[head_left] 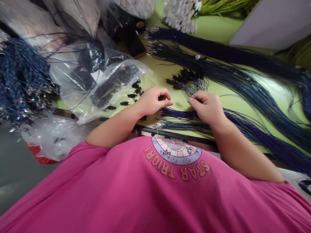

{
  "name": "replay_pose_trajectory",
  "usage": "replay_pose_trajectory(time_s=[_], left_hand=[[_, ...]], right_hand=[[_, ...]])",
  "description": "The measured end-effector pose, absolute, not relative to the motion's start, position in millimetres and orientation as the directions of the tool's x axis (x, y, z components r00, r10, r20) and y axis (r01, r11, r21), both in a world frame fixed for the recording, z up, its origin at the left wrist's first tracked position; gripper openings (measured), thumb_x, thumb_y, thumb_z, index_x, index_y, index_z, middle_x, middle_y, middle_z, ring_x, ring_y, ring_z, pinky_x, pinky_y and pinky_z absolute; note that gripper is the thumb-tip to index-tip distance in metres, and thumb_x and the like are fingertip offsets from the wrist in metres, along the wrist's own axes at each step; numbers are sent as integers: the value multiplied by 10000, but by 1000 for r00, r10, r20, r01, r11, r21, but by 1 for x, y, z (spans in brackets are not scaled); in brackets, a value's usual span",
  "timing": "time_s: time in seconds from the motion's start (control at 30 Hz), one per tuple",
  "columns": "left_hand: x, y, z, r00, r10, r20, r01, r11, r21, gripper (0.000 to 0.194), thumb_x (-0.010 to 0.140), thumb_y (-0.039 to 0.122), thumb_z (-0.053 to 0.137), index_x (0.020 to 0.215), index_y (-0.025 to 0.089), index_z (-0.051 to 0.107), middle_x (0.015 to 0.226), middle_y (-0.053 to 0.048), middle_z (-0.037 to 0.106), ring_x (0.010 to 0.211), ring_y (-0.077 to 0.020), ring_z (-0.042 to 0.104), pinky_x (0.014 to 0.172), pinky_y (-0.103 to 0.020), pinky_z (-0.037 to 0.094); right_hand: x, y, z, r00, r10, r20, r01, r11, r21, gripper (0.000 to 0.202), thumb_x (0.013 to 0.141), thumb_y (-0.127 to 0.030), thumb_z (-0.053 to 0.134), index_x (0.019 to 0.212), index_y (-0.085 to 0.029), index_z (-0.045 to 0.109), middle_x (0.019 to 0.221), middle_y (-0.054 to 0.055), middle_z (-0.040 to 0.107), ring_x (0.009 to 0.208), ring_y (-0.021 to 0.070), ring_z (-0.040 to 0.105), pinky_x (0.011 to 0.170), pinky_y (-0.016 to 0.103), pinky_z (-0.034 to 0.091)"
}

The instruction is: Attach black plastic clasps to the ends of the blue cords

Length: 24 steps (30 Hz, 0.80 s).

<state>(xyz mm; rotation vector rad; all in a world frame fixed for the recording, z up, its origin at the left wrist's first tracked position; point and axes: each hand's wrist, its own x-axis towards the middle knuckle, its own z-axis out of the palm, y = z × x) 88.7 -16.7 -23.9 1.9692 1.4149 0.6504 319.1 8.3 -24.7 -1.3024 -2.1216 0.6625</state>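
table (pixel 157 72): bag (pixel 99 84) is lying left | wires (pixel 218 71) are stretching right | plugs (pixel 186 77) are sitting between | phone (pixel 132 41) is resting behind bag

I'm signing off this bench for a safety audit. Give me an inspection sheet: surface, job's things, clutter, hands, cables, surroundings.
Surface: yellow-green table, dark front edge.
Job's things: black connectors piled beyond the hands, with thin wires attached.
Clutter: loose black connectors between clear bag and left hand; phone beyond the bag.
Hands: left curled; right hand pinched at the thin wires. Whether either grips one is unclear.
Cables: near wire bundles under the right forearm; far wire bundles beyond.
Surroundings: pale panel, upper right; blue wire heap, left.
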Motion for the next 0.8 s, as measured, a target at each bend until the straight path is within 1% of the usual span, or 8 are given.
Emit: replay_pose_trajectory(time_s=[0.1,0.23,0.4,0.5,0.57,0.67,0.73,0.8], left_hand=[[91,-20,-25,582,812,-41,726,-496,477,204,817,357,629,926,204,708,853,-25,681,789,-152,588,692,-277,387],[94,-23,-23,639,760,-118,760,-601,247,224,883,324,528,924,213,718,893,-38,699,826,-165,609,645,-282,355],[94,-25,-15,694,698,-175,715,-644,272,246,880,306,506,830,225,733,837,-28,694,771,-145,593,624,-286,332],[94,-25,-14,706,671,-226,706,-645,291,250,860,279,499,791,230,734,812,-26,690,728,-135,571,608,-289,312],[93,-25,-14,704,668,-242,709,-641,295,245,846,256,498,780,234,733,812,-24,691,720,-132,563,605,-290,301],[93,-25,-14,701,674,-231,710,-634,306,247,854,265,494,801,230,733,823,-29,692,738,-136,566,615,-285,303],[93,-25,-13,697,683,-221,714,-628,311,257,866,288,486,819,224,730,823,-34,689,741,-138,566,619,-281,305],[93,-25,-13,692,688,-221,718,-624,308,253,862,293,490,816,222,728,800,-32,685,714,-137,554,612,-281,297]], right_hand=[[321,7,-19,-326,929,175,650,355,-672,233,812,-318,587,619,-190,618,554,-5,545,558,130,462,562,281,341],[324,8,-10,-332,943,9,587,214,-781,211,802,-322,615,647,-185,658,501,-23,531,486,108,444,514,272,338],[332,23,-4,-120,980,-157,294,-116,-949,33,771,-201,620,784,-180,597,598,-15,611,446,89,508,478,246,417],[337,34,-12,-8,983,-183,178,-179,-968,247,770,-172,618,1011,-171,560,783,31,666,543,120,605,559,289,506],[339,37,-21,12,993,-117,214,-117,-970,375,776,-194,634,1134,-173,527,1033,97,657,615,121,626,606,307,521],[337,30,-30,7,986,165,395,149,-907,463,742,-187,669,1185,-191,536,1251,132,562,683,111,604,637,300,503],[331,19,-29,-161,928,335,525,368,-767,332,753,-193,657,1082,-190,610,1155,105,605,719,130,588,667,304,482],[324,6,-24,-525,796,303,545,587,-599,117,821,-232,593,899,-189,669,920,66,653,753,163,580,721,319,460]])
